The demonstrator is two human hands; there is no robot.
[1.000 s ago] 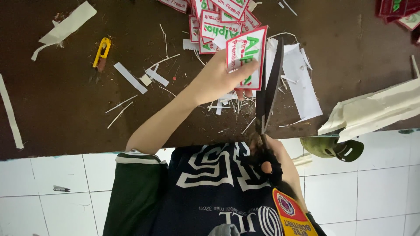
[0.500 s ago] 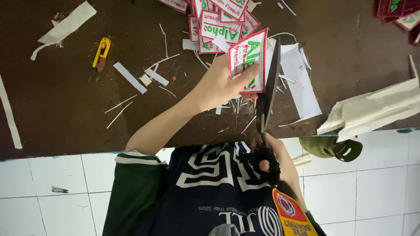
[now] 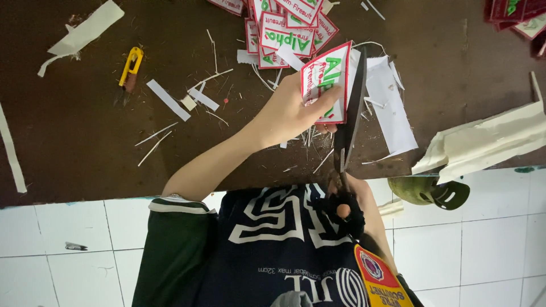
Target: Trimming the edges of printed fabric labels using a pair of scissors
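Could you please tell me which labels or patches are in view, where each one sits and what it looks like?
Held patch: in the left hand, beside the scissors; rectangular, white, red border, green and red lettering.
Patch pile: on the brown table, top centre; same white, red and green rectangles, overlapping.
Dark red patches: top right corner, cut off by the frame.
Sleeve badge: bottom, on the person's clothing; orange-yellow with a round emblem.

The left hand (image 3: 290, 111) reached out from a bare forearm that ran up and to the right from a short green sleeve, its thumb laid across what it pinched and the fingers curled behind. The right hand (image 3: 344, 204) sat low and close to the body, mostly hidden, its fingers seemingly threaded through dark handles, one fingertip showing.
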